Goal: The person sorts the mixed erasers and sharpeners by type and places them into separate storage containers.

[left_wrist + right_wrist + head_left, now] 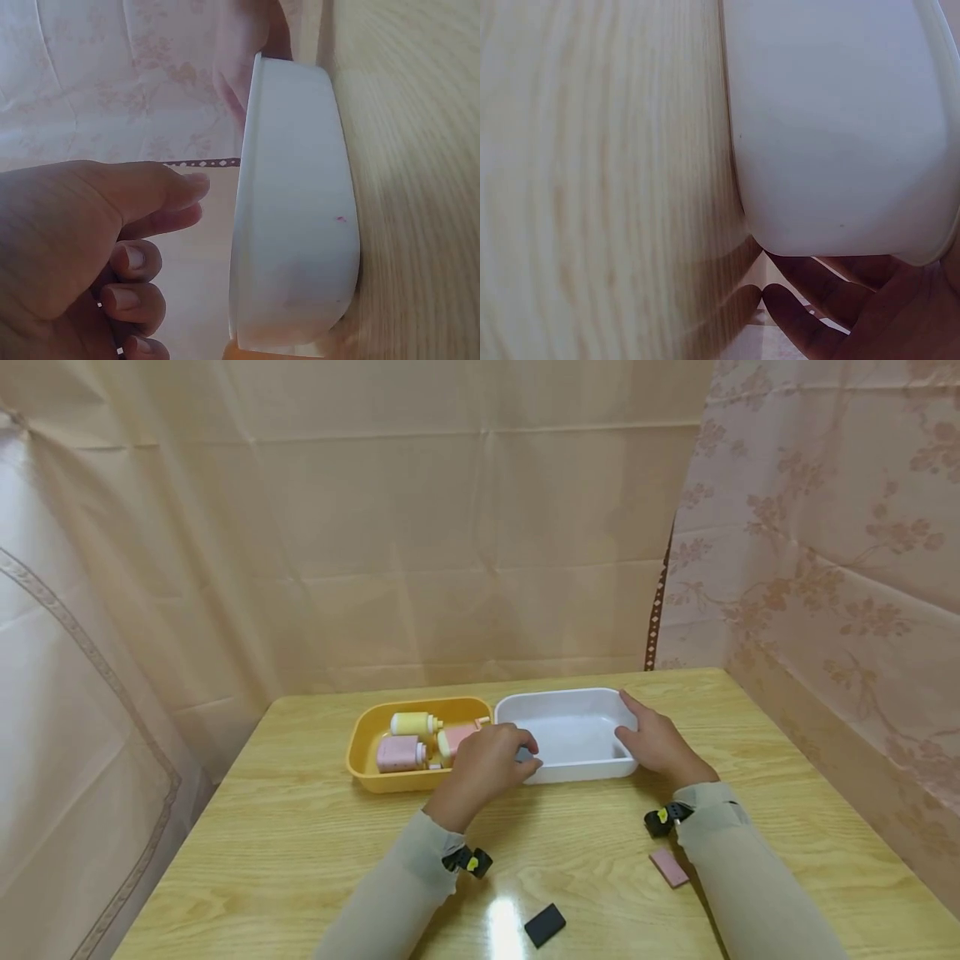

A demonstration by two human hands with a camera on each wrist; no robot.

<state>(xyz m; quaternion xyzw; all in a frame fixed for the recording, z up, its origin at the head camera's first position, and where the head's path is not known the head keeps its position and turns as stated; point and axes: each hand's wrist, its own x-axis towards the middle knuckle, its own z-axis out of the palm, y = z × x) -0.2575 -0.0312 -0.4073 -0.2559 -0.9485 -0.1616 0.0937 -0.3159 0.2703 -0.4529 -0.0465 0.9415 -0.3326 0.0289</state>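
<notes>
My left hand (489,760) hovers above the left end of a white tray (577,773), by its border with a yellow tray (405,783). Its fingers are loosely bent, with thumb and forefinger close to each other. The left wrist view shows no thing between these fingertips, and the tray's outer wall (296,195) stands just beyond them. My right hand (660,745) grips the white tray's right end, thumb over the rim and fingers along the outside. In the right wrist view those fingers (817,296) lie against the end wall, low by the tabletop.
In the yellow tray lie a yellow bottle (412,723), a pink-purple bottle (399,754) and a pink bottle (454,740) partly behind my left hand. A black block (545,925) and a pink block (668,867) lie on the wooden table (300,860). Curtains hang behind.
</notes>
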